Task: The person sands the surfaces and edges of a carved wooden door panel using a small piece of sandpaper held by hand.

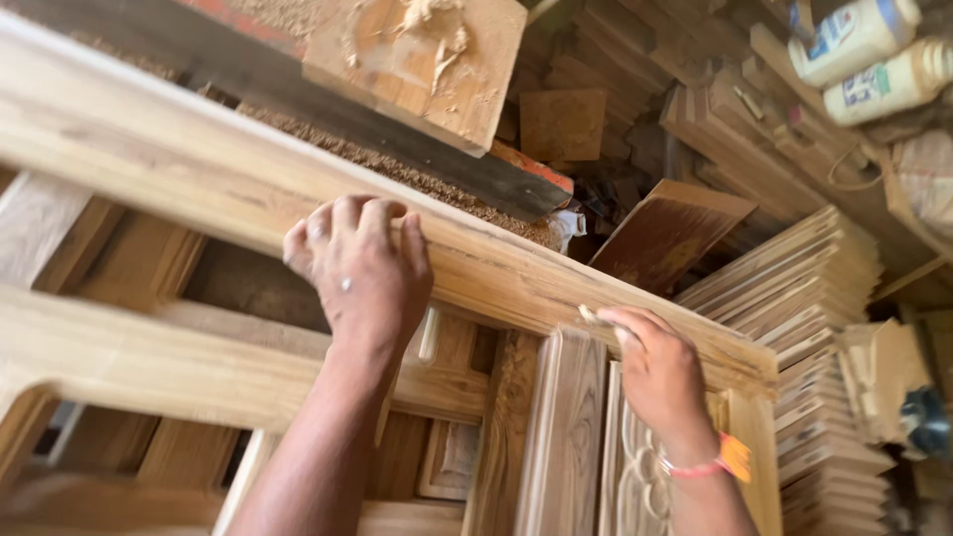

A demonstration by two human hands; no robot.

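Note:
My left hand (359,266) lies over the edge of a long pale wooden door rail (179,164), fingers curled over its far side. My right hand (657,369) is lower right on the same rail, pinching a small pale piece (594,318) between thumb and fingers against the wood. A red thread band with an orange tag (723,461) sits on that wrist. Below the rail are carved door panels (566,437).
A sawdust-covered wood block (422,60) and a dark metal bar (397,139) lie beyond the rail. Stacked thin boards (804,298) stand at right. Two white glue bottles (869,55) lie at top right. Wood scraps fill the floor.

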